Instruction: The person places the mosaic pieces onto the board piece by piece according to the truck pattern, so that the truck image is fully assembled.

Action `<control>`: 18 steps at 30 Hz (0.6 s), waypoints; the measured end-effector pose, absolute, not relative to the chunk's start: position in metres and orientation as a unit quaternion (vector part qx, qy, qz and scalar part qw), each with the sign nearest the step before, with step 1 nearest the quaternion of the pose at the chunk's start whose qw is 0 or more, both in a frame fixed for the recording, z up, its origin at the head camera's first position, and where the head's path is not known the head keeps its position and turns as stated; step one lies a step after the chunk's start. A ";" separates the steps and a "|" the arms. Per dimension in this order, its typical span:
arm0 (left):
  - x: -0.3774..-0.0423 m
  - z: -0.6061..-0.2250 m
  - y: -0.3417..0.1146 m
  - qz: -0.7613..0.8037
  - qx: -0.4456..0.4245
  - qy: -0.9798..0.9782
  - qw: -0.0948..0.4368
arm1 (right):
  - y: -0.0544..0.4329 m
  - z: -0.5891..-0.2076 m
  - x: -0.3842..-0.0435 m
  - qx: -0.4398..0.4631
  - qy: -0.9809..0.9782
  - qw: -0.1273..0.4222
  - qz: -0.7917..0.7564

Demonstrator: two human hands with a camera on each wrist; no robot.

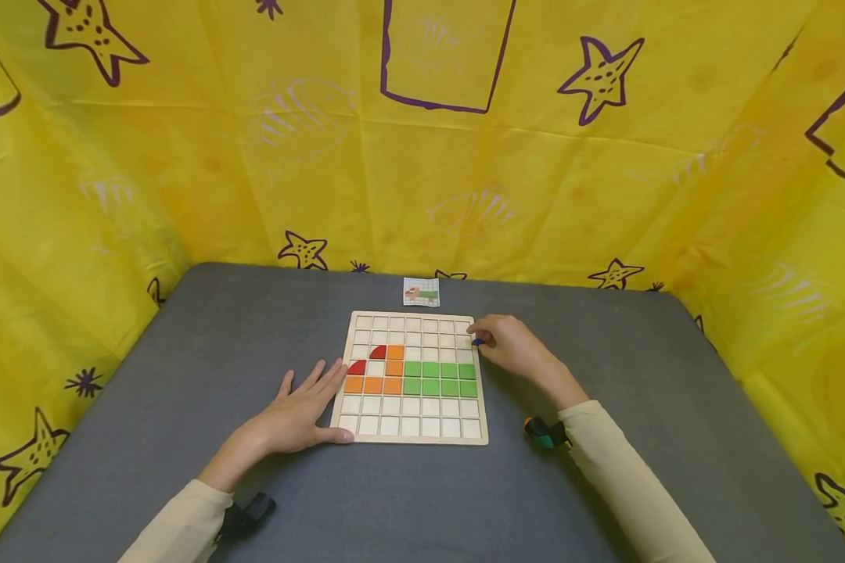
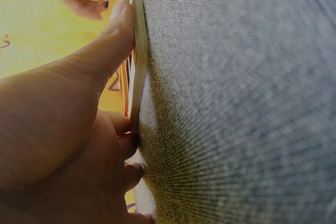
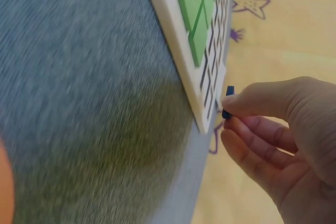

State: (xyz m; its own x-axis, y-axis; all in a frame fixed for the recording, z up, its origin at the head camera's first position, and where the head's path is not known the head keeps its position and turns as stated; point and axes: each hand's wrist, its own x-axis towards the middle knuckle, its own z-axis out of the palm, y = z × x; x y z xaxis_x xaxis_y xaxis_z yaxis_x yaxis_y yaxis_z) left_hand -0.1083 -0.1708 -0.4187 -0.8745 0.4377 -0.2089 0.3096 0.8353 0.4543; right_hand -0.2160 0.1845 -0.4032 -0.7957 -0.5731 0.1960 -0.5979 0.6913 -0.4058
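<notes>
A square wooden grid board [image 1: 415,442] lies on the table. Several green square tiles [image 1: 431,370] fill two rows on its right side, and orange squares [image 1: 393,367] sit to their left. Two red quarter-round tiles [image 1: 378,353] are near the orange ones. My left hand [image 1: 296,418] rests with spread fingers at the board's left edge, its thumb on the near left corner. Between thumb and fingertips, my right hand [image 1: 510,344] pinches a small dark blue tile [image 3: 228,103] by the board's right edge, level with the upper rows.
Behind the board lies a small picture card [image 1: 421,292] with a coloured grid design. The grey table [image 1: 183,352] ends at a yellow curtain [image 1: 408,180] printed with starfish and fish. Each wrist carries a strapped device, such as the black one [image 1: 257,508] on the left.
</notes>
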 end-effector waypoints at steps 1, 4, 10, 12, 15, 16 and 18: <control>-0.108 -0.419 -0.171 0.209 0.197 0.945 0.154 | 0.182 -0.403 -0.216 0.320 -0.919 0.026 0.228; -0.108 -0.418 -0.171 0.209 0.195 0.945 0.156 | 0.175 -0.402 -0.215 0.325 -0.918 0.022 0.224; -0.108 -0.419 -0.170 0.209 0.190 0.946 0.162 | 0.161 -0.401 -0.213 0.333 -0.916 0.006 0.223; -0.109 -0.419 -0.170 0.209 0.190 0.945 0.163 | 0.157 -0.401 -0.212 0.334 -0.916 0.001 0.221; -0.109 -0.419 -0.170 0.209 0.188 0.945 0.166 | 0.151 -0.403 -0.212 0.339 -0.916 -0.002 0.215; -0.109 -0.419 -0.170 0.208 0.188 0.945 0.166 | 0.149 -0.403 -0.212 0.342 -0.915 -0.002 0.214; -0.109 -0.420 -0.170 0.208 0.187 0.946 0.166 | 0.144 -0.403 -0.212 0.349 -0.913 -0.002 0.211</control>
State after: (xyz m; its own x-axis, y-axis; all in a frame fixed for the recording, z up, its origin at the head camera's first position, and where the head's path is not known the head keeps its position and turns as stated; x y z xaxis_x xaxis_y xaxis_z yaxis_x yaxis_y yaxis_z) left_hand -0.1095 -0.1702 -0.4196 -0.8746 0.4234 -0.2360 0.2851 0.8431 0.4559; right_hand -0.2117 0.1438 -0.4027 -0.7563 -0.6385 0.1429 -0.6364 0.6672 -0.3872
